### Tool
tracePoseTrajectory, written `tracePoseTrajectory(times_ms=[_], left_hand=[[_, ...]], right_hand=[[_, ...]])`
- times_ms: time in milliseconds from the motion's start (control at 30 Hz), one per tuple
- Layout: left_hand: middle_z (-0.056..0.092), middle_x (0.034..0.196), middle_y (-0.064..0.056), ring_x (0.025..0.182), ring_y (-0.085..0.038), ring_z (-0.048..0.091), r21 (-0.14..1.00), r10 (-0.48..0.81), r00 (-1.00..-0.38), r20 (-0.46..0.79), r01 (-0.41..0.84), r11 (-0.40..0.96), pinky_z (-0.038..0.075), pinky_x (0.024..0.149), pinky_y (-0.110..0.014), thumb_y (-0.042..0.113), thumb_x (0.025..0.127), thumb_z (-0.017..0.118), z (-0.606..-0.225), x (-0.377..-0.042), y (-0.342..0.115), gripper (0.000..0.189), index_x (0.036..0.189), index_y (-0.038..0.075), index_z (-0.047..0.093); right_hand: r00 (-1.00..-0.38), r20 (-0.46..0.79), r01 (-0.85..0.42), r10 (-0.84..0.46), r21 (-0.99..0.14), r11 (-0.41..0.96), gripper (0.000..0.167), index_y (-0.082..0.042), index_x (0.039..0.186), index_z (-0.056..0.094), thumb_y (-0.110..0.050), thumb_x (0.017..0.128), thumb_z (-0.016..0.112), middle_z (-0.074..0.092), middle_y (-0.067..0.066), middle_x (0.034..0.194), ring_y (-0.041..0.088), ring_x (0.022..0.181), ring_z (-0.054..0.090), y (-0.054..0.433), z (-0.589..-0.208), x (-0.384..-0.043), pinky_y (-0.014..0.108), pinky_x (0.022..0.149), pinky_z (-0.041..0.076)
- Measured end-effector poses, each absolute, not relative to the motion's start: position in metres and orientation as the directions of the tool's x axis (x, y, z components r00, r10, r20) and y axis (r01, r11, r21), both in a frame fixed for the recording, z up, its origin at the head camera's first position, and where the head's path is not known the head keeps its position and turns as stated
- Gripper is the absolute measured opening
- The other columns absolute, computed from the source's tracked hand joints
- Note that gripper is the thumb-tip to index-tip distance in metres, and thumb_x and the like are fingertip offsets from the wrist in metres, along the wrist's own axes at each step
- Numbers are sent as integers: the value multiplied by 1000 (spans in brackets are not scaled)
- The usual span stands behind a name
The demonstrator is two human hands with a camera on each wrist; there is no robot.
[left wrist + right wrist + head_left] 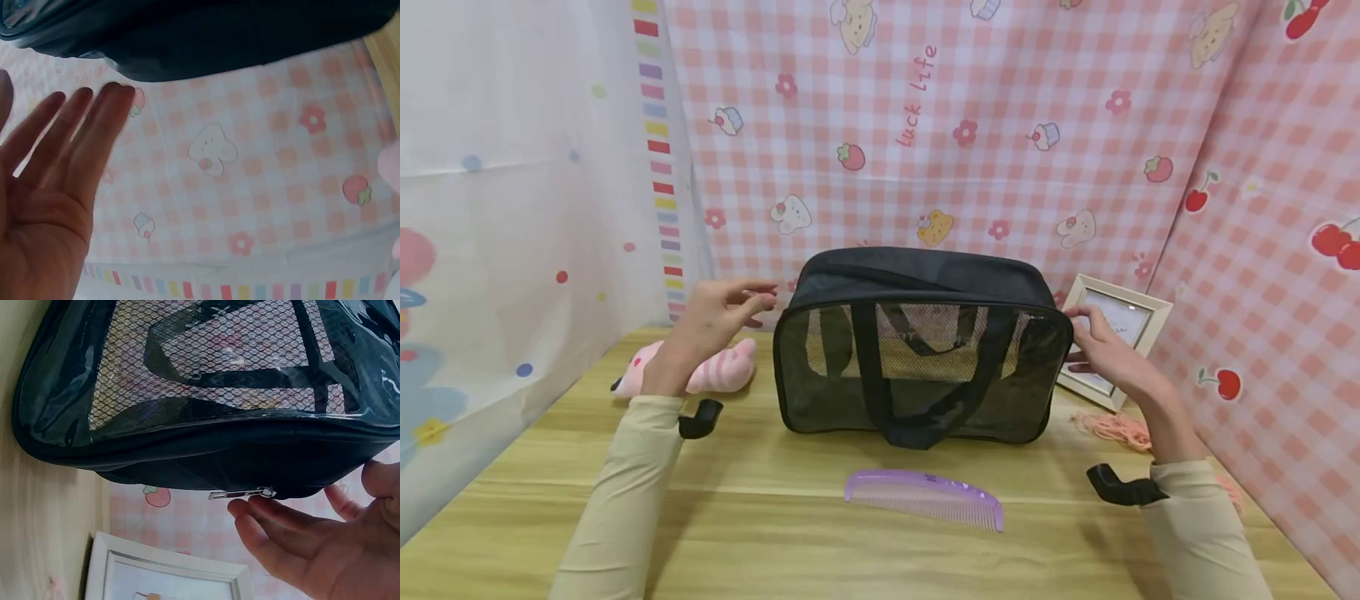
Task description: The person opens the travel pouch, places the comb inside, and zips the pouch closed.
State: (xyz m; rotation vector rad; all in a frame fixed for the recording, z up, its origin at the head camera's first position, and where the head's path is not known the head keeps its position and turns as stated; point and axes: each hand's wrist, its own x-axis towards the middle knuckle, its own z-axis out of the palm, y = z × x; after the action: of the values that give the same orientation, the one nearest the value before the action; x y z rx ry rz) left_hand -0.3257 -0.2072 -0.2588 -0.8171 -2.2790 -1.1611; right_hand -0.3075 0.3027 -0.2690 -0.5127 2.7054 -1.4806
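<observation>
One bag (925, 396), murky inside

Your right hand (1108, 354), fingers relaxed against its right end, hides part of the picture frame (1123, 317); your left hand (707, 321) hangs open. It stands toward the bench's (760, 517) back edge, mesh (240, 350) behind glossy plastic (47, 419).

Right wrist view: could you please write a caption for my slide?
Right hand, fingers close to the silver zipper pull of a clear-panelled black bag, near a white picture frame.
</observation>
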Motion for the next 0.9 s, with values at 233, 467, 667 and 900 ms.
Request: tracePoseTrajectory(times_ms=[233,467,667,900], left_hand=[[69,98,-19,74,-22,70,635,322,-717,619,698,331,58,64,-33,6,88,68,-251,-315,-200,25,111,-4,67],[69,92,-20,77,-21,70,540,388,-618,684,786,300,57,63,-26,-10,74,75,-238,-296,-189,25,98,-8,69],[67,92,-21,79,-26,69,479,441,-540,717,841,251,57,65,-28,-17,72,73,-242,-297,-190,25,95,-11,69],[67,91,-22,77,-23,69,456,453,-531,716,847,272,57,66,-31,-18,71,73,-239,-296,-189,23,93,-12,69]], right_hand=[[-945,59,-180,-321,-915,362,27,-3,124,11,-17,105,25,37,30,124,14,92,63,311,-275,-312,31,80,54],[-945,-8,-108,-327,-935,336,22,-1,116,18,-2,102,36,49,16,109,15,87,64,315,-283,-316,34,81,54],[-962,41,-160,-271,-886,435,20,13,114,36,2,98,43,60,6,90,11,79,63,320,-288,-321,30,76,55],[-981,48,-129,-188,-885,447,22,12,102,56,-4,100,42,62,0,76,6,68,61,322,-283,-321,22,66,55]])
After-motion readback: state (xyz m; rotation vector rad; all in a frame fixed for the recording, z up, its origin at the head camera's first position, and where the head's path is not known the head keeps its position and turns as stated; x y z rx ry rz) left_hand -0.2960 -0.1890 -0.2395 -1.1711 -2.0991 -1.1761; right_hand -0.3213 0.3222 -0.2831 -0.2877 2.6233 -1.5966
